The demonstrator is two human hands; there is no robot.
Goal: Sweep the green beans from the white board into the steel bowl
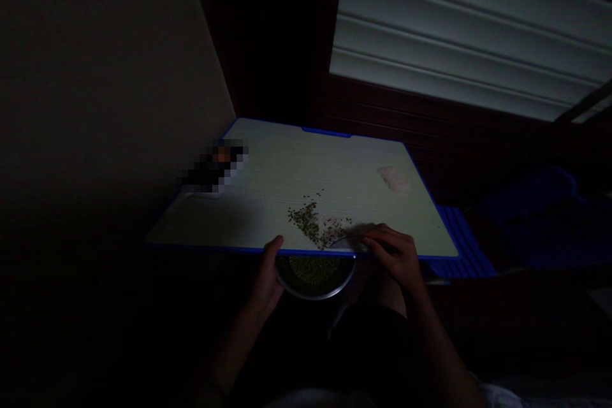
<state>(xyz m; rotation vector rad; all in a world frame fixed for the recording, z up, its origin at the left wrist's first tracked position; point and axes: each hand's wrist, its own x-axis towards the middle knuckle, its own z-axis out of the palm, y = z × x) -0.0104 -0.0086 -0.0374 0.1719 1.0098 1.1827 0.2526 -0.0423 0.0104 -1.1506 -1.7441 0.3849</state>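
Observation:
My left hand (268, 274) grips the rim of a round metal bowl (313, 293) and holds it just under the near edge of a pale, blue-rimmed table (268, 172). The bowl holds small green grains. A loose patch of the same green grains (313, 223) lies on the table by that edge. My right hand (394, 252) rests on the table edge to the right of the grains, its fingers curled down onto the surface and touching the nearest grains.
A small pinkish-white heap (393, 178) lies at the table's right side. A blurred-out dark object (213, 169) sits at the left. A blue item (461, 239) lies beyond the right edge. Dark wall stands on the left and a bright slatted panel behind.

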